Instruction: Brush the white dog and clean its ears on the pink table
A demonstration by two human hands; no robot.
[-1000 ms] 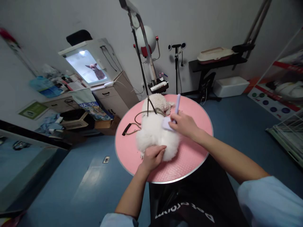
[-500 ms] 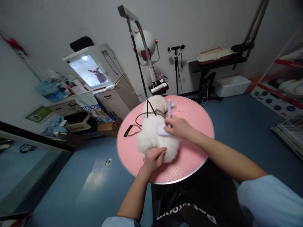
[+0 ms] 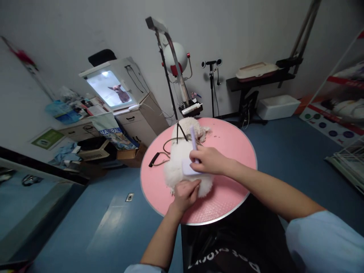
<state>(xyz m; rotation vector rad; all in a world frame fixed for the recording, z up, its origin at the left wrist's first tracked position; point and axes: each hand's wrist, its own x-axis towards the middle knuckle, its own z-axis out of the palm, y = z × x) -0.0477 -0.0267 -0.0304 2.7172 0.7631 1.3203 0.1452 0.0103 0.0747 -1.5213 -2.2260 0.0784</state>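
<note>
A small white fluffy dog (image 3: 179,157) stands on a round pink grooming table (image 3: 227,151), tied by a leash to a tall metal grooming arm (image 3: 167,76). My right hand (image 3: 207,160) is closed round a lavender slicker brush (image 3: 189,165), whose head lies on the dog's back. My left hand (image 3: 185,192) is closed on the fur at the dog's rear end, close below the brush. The dog's head points away from me.
A black leash handle (image 3: 153,159) lies on the table's left side. A lit cabinet with a dog inside (image 3: 113,87) stands at the back left over cluttered drawers. A dryer stand (image 3: 176,57), a black shelf (image 3: 256,77) and a white bin (image 3: 277,106) line the back wall.
My right hand has drawn the brush leftward and toward me along the dog's back, nearer my left hand. My left hand has stayed on the dog's rear.
</note>
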